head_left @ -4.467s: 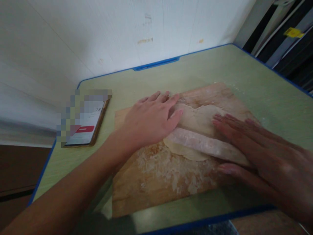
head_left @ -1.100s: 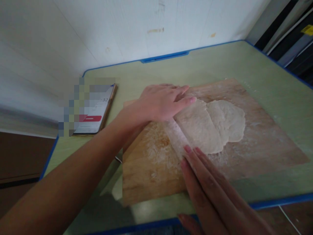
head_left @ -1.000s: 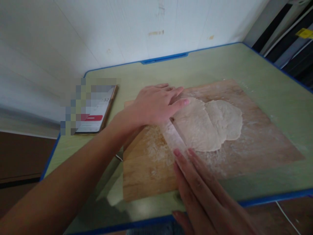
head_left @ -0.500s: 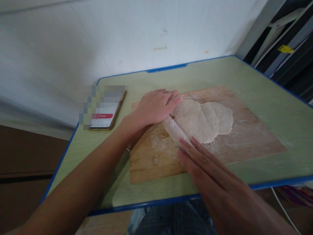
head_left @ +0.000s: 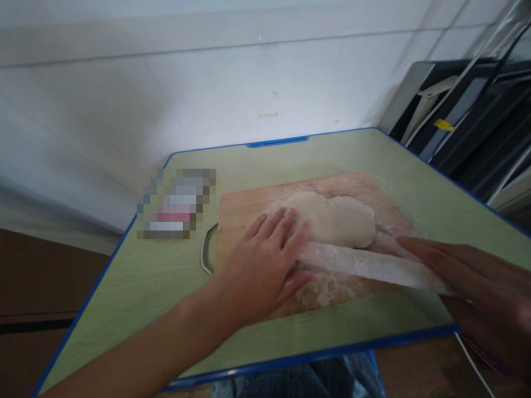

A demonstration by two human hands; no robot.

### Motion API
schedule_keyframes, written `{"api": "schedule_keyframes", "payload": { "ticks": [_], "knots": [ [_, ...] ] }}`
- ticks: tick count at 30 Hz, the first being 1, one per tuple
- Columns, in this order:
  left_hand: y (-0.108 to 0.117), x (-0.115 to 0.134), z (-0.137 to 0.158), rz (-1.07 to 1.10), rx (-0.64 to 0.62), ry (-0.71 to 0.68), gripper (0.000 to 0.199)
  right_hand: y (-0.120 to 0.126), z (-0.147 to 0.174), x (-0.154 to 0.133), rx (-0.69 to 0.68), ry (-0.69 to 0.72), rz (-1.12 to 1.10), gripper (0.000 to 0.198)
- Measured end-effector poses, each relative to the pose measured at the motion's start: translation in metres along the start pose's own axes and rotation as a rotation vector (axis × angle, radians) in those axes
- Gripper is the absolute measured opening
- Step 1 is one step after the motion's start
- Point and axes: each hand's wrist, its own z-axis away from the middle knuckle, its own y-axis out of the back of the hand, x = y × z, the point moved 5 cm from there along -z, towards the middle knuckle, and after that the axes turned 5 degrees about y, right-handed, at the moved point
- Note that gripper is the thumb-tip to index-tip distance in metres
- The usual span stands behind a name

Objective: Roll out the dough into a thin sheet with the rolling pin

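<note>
A flattened, lobed sheet of pale dough (head_left: 340,218) lies on a floured wooden cutting board (head_left: 236,210). My left hand (head_left: 263,257) is palm down with its fingers spread, the fingertips at the dough's left edge. A flour-dusted rolling pin (head_left: 357,262) lies slantwise along the dough's near side. Its left end meets my left hand between thumb and index finger; whether the palm presses on it is hidden. My right hand (head_left: 477,282), blurred by motion, is closed around the pin's right end, out beyond the board's near right edge.
A pixelated phone (head_left: 178,204) lies left of the board on the green, blue-edged table (head_left: 145,276). The board's metal handle (head_left: 204,251) juts out leftward. A white wall (head_left: 265,83) stands behind. Dark panels (head_left: 477,110) lean at the right.
The rolling pin has swung from a steep slant left of the dough to nearly crosswise on its near side. My right hand moved right with it; my left hand moved nearer. The view tilted up.
</note>
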Motion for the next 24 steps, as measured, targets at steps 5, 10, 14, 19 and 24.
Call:
{"api": "schedule_keyframes", "payload": {
  "ticks": [5, 10, 14, 19, 24],
  "knots": [
    [-0.004, 0.006, -0.001, -0.044, 0.028, 0.006, 0.058, -0.010, -0.012, 0.009, -0.021, 0.111, 0.068, 0.060],
    [-0.004, 0.002, -0.008, -0.068, 0.072, -0.006, 0.052, -0.001, -0.036, 0.001, 0.073, 0.229, 0.175, 0.039],
    [-0.001, -0.002, -0.013, -0.124, 0.096, -0.017, 0.047, 0.007, -0.049, -0.003, 0.118, 0.258, 0.210, 0.033],
    [0.002, -0.006, -0.022, -0.161, 0.080, 0.030, 0.046, 0.003, -0.053, -0.004, 0.154, 0.275, 0.196, 0.031],
    [0.008, -0.005, -0.036, -0.186, 0.134, 0.064, 0.042, -0.024, -0.060, 0.007, 0.066, 0.157, 0.094, 0.045]
  ]
}}
